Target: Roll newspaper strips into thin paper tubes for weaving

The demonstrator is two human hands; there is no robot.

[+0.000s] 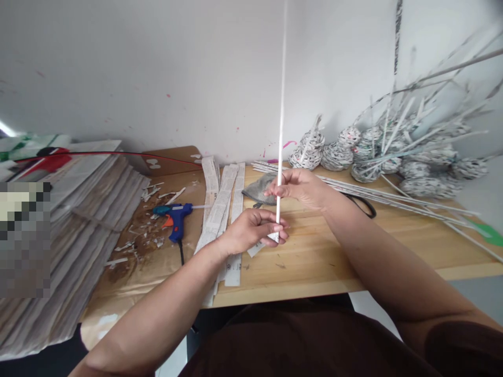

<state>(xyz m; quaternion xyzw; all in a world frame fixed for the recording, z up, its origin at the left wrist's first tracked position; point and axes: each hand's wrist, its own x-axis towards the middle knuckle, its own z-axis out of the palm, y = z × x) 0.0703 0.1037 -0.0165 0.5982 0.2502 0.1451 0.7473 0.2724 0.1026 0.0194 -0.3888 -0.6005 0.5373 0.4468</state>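
Observation:
A long thin white paper tube (282, 115) stands nearly upright above the wooden table (314, 262). My left hand (259, 230) pinches its lower end between thumb and fingers. Higher up, my right hand (296, 188) has thumb and fingers closed round the same tube. Behind the right hand lies a grey cloth (257, 189). Newspaper strips (220, 209) lie just left of my left hand, and a small piece of paper (256, 250) shows beneath it.
A blue glue gun (178, 220) rests on brown paper among scraps. Stacked newspapers (94, 209) fill the left side. Woven paper shapes (338, 156) with sticks poking out stand at the back right, near several long paper tubes (377, 196). A white wall rises behind.

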